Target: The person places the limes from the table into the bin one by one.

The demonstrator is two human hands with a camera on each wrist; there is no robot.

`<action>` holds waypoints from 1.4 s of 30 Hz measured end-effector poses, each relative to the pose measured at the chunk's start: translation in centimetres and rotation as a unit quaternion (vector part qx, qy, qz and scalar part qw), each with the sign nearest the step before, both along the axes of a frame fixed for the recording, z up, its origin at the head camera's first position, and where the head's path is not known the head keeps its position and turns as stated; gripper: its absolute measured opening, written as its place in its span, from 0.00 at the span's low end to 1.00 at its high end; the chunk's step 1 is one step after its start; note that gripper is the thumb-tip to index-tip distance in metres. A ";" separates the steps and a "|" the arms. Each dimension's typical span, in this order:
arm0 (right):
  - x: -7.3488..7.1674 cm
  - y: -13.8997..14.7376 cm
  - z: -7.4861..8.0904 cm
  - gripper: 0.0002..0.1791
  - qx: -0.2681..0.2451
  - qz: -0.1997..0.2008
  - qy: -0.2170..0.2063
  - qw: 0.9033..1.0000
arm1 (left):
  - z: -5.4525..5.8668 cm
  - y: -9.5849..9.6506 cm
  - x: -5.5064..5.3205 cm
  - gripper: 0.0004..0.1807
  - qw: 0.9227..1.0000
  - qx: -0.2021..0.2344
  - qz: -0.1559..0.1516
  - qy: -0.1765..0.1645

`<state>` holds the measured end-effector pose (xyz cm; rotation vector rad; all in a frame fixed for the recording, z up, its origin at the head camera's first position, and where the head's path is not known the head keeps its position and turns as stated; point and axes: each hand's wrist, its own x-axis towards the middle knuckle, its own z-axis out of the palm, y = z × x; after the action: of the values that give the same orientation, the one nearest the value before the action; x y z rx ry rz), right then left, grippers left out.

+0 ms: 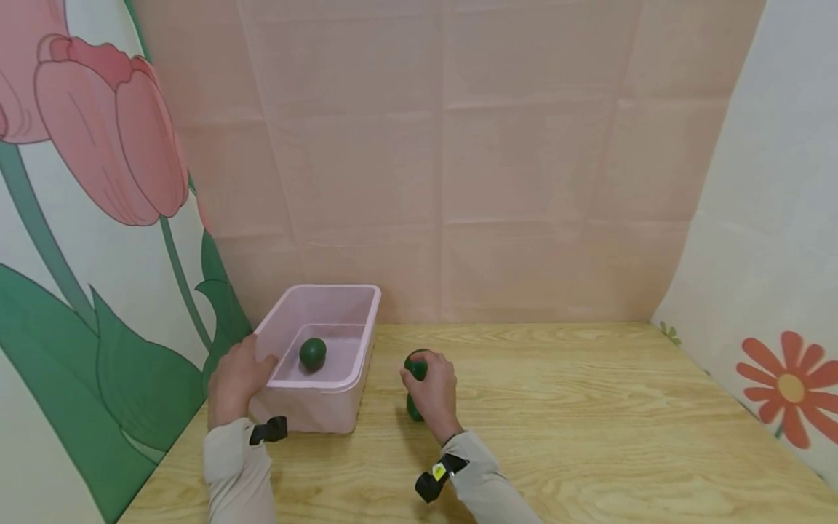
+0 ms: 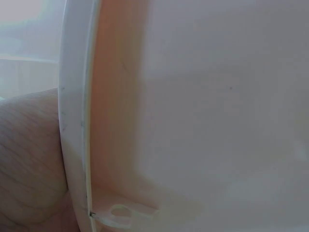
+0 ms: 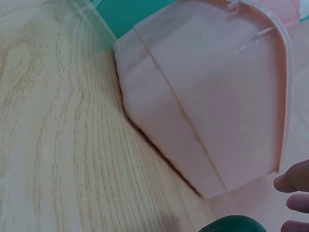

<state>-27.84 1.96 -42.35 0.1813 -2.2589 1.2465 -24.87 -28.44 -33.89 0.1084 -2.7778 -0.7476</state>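
A pale pink plastic bin (image 1: 366, 400) stands on the left of the table with one dark green ball (image 1: 313, 354) on its floor. My left hand (image 1: 238, 375) grips its left rim near the front corner. In the left wrist view, part of that hand (image 2: 29, 159) shows behind the bin's rim (image 2: 75, 116). Right of the bin, my right hand (image 1: 437, 389) curls thumb and index finger round a second green ball (image 1: 415, 366), partly covered by them. Another green ball (image 1: 414, 409) lies nearer, half hidden by the hand. The right wrist view shows several fingertips (image 3: 293, 182) above a green ball (image 3: 234, 224).
The wood-grain table (image 1: 556, 422) stretches to the right of the bin. A pink backdrop (image 1: 511, 182) rises at its far edge. Printed sheets border both sides, with tulips (image 1: 118, 138) on the left and a red flower (image 1: 791, 388) on the right.
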 end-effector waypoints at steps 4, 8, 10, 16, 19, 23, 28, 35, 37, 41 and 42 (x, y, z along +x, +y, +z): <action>0.1 0.0 0.0 0.16 0.012 -0.004 -0.016 1.000 | 0.0 0.0 0.0 0.29 1.000 0.001 0.000 -0.001; 0.1 0.1 -0.2 0.16 0.028 -0.016 -0.027 0.999 | 0.0 0.0 0.0 0.29 1.000 -0.002 -0.001 0.001; 0.1 0.1 -0.4 0.15 0.033 -0.023 -0.033 0.999 | 0.0 0.0 0.0 0.29 1.000 -0.002 -0.001 0.001; -0.1 0.2 -0.7 0.15 0.037 -0.028 -0.043 0.998 | 0.0 0.0 0.0 0.28 1.000 -0.001 -0.002 0.002; -0.1 0.2 -0.7 0.15 0.035 -0.027 -0.047 0.998 | 0.0 0.0 0.0 0.28 1.000 -0.001 -0.002 0.002; -0.1 0.3 -0.7 0.15 0.035 -0.028 -0.051 0.998 | 0.0 0.0 0.0 0.28 1.000 0.000 -0.001 0.002; -0.1 0.3 -0.7 0.15 0.037 -0.030 -0.056 0.997 | 0.1 0.1 0.0 0.29 1.000 0.005 0.000 -0.001; -0.2 0.2 -1.0 0.16 0.046 -0.027 -0.070 0.996 | 0.1 0.1 0.1 0.28 1.000 0.010 0.001 -0.001; -0.2 0.2 -1.1 0.16 0.048 -0.025 -0.077 0.996 | 0.1 0.1 0.1 0.29 1.000 0.009 0.001 -0.002; -0.3 0.2 -1.3 0.17 0.048 -0.019 -0.091 0.995 | 0.1 0.1 0.0 0.29 1.000 0.006 0.000 -0.004; -0.2 0.2 -1.3 0.17 0.047 -0.020 -0.093 0.994 | 0.0 0.0 0.0 0.29 1.000 0.007 0.000 -0.005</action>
<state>-28.08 2.11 -43.66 0.0570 -2.4707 1.1800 -24.86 -28.40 -33.84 0.1158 -2.7816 -0.7676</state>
